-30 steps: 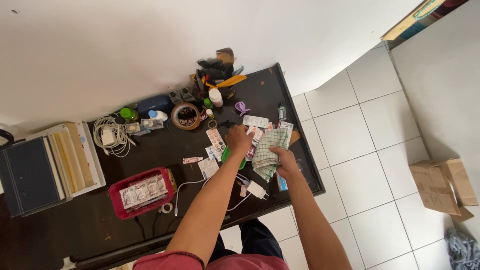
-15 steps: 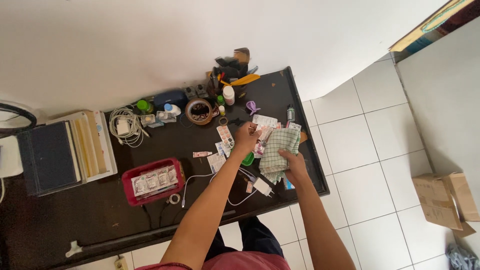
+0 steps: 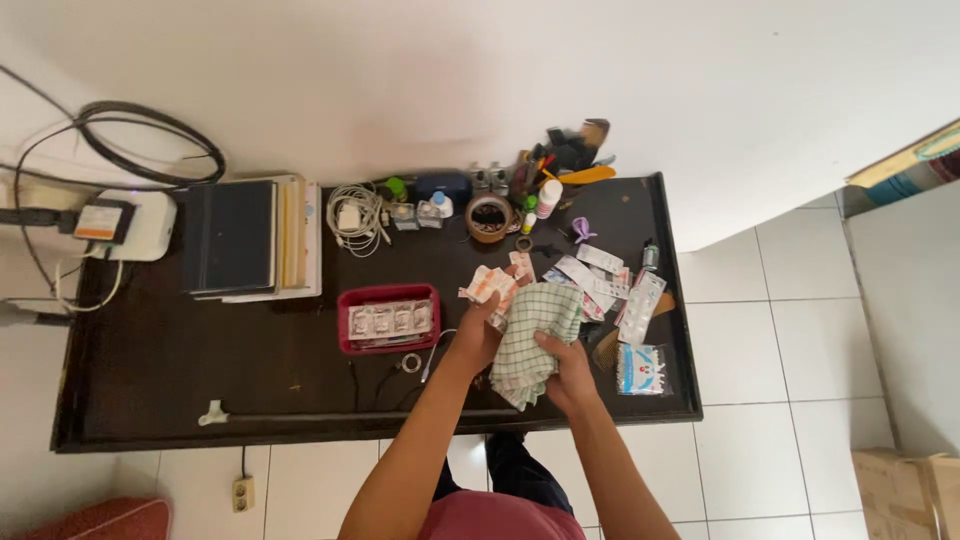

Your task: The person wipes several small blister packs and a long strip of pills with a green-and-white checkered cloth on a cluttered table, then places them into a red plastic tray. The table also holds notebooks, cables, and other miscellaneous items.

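The left hand (image 3: 478,335) pinches a fan of blister packs (image 3: 488,286) above the counter (image 3: 150,370); loosely stacked, they could slide out and scatter. The right hand (image 3: 566,365) grips the checked cloth (image 3: 532,335), which hangs between both hands, apparently touching the left palm, and could snag nearby packets (image 3: 640,305).

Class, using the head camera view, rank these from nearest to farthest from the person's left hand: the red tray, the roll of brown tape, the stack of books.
1. Red tray, just to the side of the left hand.
2. Roll of brown tape, toward the wall.
3. Stack of books, far along the table.
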